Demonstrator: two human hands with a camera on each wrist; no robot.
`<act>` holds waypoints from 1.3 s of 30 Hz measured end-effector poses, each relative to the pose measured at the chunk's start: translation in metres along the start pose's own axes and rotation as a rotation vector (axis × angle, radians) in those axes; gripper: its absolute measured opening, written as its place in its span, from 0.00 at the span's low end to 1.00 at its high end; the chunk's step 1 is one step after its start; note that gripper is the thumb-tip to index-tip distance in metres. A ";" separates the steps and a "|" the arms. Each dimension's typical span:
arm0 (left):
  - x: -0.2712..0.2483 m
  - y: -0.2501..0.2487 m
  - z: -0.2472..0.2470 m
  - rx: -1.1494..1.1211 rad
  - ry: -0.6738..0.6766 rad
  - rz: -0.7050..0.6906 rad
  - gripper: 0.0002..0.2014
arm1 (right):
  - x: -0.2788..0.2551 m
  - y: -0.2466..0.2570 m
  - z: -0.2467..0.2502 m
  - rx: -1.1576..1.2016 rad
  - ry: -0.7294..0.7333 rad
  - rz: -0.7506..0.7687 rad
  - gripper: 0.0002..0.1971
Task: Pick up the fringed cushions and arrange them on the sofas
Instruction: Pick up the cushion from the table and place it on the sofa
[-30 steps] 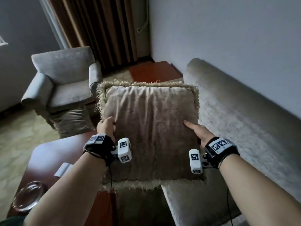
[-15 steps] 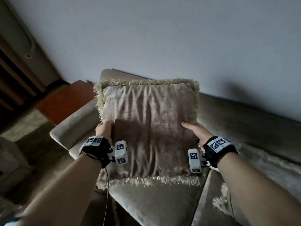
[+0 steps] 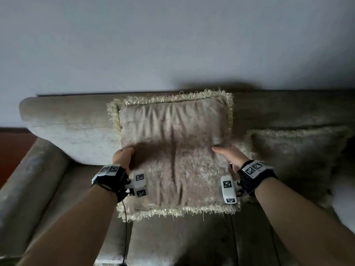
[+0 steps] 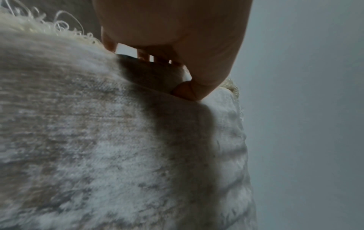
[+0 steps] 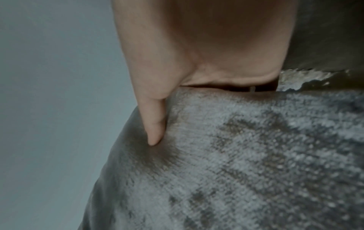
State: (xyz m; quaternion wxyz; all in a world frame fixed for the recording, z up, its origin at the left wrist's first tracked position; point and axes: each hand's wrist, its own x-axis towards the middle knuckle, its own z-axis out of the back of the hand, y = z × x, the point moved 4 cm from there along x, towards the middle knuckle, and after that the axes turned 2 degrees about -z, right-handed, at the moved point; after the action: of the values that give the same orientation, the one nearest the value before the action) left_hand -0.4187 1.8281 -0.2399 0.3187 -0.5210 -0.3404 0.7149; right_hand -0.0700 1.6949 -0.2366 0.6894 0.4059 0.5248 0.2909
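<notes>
My left hand [image 3: 123, 157] and right hand [image 3: 229, 155] each clamp one side edge of the fringed cushion [image 3: 173, 150], thumbs on its near face, above the sofa [image 3: 73, 121] seat. Step: placement. Next, I lower it against the backrest, left of the second cushion [image 3: 295, 156].

Beige cushion [image 3: 173, 150], cream fringe [image 3: 172, 98]

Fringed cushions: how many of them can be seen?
2. One fringed cushion is held by both hands over the sofa; the second cushion leans on the backrest, right. Others may be out of view.
</notes>
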 end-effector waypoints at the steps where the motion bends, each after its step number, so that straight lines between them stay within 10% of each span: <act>1: 0.009 0.001 -0.002 0.040 0.024 -0.012 0.14 | 0.003 -0.006 -0.005 0.009 -0.020 0.005 0.05; 7: 0.069 0.038 -0.013 0.105 0.149 -0.018 0.19 | 0.026 -0.049 -0.028 0.024 -0.116 -0.047 0.24; 26: 0.182 0.158 -0.094 -0.002 0.093 -0.062 0.16 | 0.155 -0.177 -0.022 0.142 -0.328 -0.105 0.12; 34: 0.206 0.178 -0.105 -0.013 0.117 -0.144 0.14 | 0.170 -0.223 -0.030 0.239 -0.356 -0.099 0.41; 39: 0.210 0.191 -0.110 0.003 0.152 -0.150 0.15 | 0.168 -0.233 -0.032 0.187 -0.438 -0.087 0.24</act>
State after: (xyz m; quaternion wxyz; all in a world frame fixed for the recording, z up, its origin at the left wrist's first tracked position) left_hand -0.3857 1.9076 -0.5324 0.3972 -0.5462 -0.3523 0.6479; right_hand -0.0596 1.7254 -0.5245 0.7581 0.4985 0.4041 0.1162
